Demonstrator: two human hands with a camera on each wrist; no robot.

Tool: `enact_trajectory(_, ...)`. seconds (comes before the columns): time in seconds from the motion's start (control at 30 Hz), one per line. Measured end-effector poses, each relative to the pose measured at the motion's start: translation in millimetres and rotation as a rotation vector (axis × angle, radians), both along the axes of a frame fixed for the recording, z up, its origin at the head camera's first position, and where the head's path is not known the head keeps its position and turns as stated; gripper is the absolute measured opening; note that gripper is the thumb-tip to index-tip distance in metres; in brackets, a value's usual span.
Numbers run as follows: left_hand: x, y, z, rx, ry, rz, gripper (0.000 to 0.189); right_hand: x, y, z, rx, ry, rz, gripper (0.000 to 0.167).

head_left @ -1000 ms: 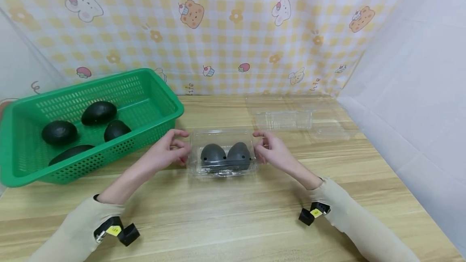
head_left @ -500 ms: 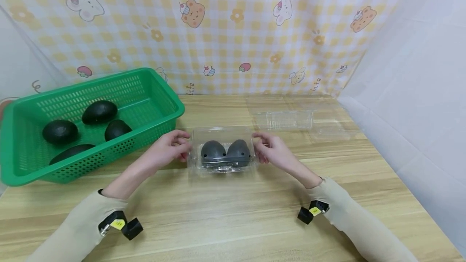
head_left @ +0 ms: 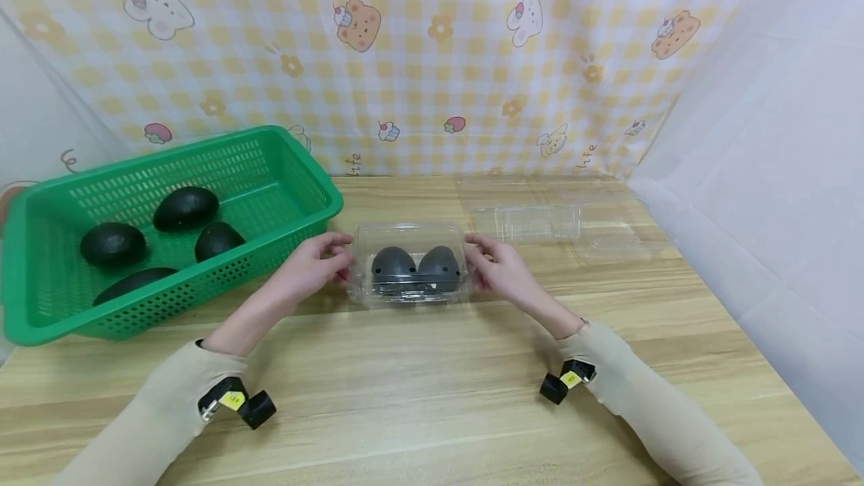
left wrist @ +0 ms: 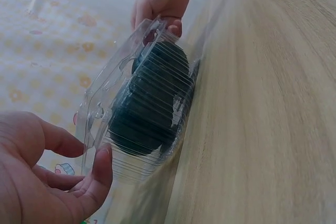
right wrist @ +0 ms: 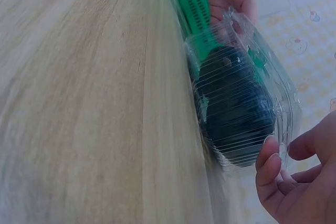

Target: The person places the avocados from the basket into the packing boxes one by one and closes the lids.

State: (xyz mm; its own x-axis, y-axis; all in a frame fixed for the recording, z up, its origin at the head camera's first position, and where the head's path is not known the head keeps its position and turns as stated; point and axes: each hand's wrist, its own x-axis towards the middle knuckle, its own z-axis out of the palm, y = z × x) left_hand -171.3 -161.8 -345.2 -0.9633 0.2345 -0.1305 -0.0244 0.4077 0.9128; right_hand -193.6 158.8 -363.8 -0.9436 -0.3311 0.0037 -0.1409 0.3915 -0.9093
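Observation:
Two dark avocados (head_left: 394,267) lie side by side inside a clear plastic clamshell box (head_left: 409,235), its lid down over them. My left hand (head_left: 316,265) holds the box's left end, with thumb and fingers at the rim in the left wrist view. At the opposite end my right hand (head_left: 498,267) pinches the rim in the same way, as the right wrist view shows. Whether the bottom of the box touches the table is hard to tell.
A green plastic basket (head_left: 297,240) with several avocados (head_left: 185,208) stands at the left. Other clear plastic boxes (head_left: 540,222) lie at the back right of the wooden table (head_left: 418,396). A checked curtain (head_left: 432,81) hangs behind.
Both hands have moved the clamshell box away from me, toward the back of the table. The avocados inside moved along with it; the basket and the other boxes stayed put.

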Motion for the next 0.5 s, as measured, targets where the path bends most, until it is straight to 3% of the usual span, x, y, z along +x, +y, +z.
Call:
enact_trajectory(0.23, 4.6, -3.1, 2.7, 0.007, -0.042, -0.050, 0.052, 4.5, 2.8, 1.4, -0.005, 0.005, 0.047, 0.046)
enact_trajectory(0.5, 15.6, -7.4, 5.7, 0.007, -0.072, -0.142, 0.054, 15.4, 7.3, 6.3, 0.069, 0.009, 0.102, 0.049)
